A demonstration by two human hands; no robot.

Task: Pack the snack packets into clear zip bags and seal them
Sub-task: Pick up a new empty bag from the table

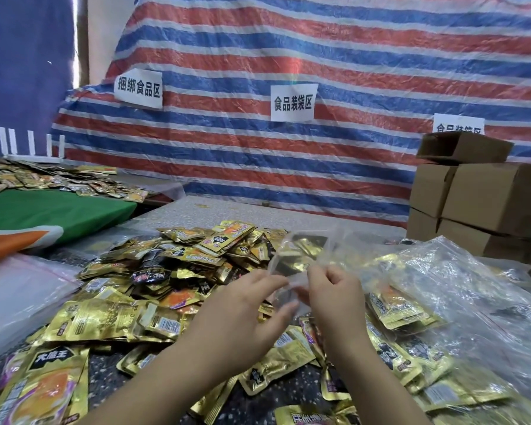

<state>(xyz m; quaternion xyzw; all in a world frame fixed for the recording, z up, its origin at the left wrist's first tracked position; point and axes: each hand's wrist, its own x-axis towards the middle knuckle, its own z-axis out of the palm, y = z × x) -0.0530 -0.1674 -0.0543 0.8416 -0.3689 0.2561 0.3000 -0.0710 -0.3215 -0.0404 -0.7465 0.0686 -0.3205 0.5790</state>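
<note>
Above snack packets [178, 271], hands pinching zip bag [301, 256]

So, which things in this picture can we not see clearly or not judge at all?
- Clear zip bag, head view: motion blur and glare hide whether its zip is closed and how many packets are inside.
- Third paper sign: the cardboard boxes cover its lower text.
- Left hand and right hand: fingertips blurred at the bag, exact grip unclear.
- Filled bags at right: glare hides contents.
</note>
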